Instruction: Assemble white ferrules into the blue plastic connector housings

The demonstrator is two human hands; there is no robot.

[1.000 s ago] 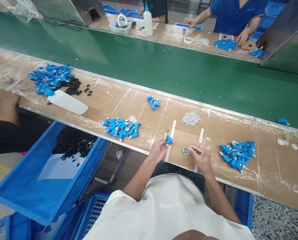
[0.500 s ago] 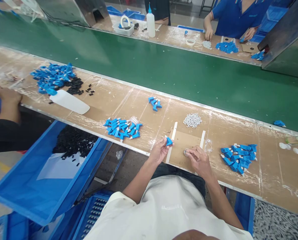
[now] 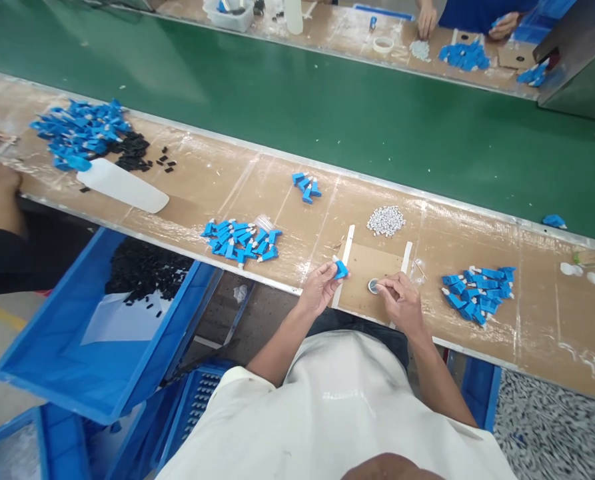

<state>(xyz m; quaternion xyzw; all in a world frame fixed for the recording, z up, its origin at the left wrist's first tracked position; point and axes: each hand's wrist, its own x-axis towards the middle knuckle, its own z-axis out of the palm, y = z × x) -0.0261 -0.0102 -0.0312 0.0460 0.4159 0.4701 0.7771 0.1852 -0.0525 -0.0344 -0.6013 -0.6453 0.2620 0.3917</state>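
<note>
My left hand (image 3: 320,288) pinches a small blue plastic piece (image 3: 340,269) with a white tip, above the left white strip on the cardboard. My right hand (image 3: 400,297) is closed, thumb and fingers together at the right rim of a small round dish (image 3: 373,286) with a grey inside. Whether the fingertips grip the rim or something thin is too small to tell. Beyond the hands lies a heap of small pale grey bits (image 3: 386,221). Similar blue pieces are piled to the left (image 3: 240,241) and to the right (image 3: 478,293).
A few blue pieces (image 3: 306,187) lie farther back. A white bottle (image 3: 122,185) lies by a large blue heap (image 3: 82,130) and black bits (image 3: 133,152). Past the bench runs a green belt (image 3: 277,100). A blue crate (image 3: 67,360) stands lower left. Co-workers' hands show at left and across.
The view has tipped downward, so the far bench sits higher. My right fingers have drawn slightly back, and more of the dish shows. My left hand still holds the blue piece.
</note>
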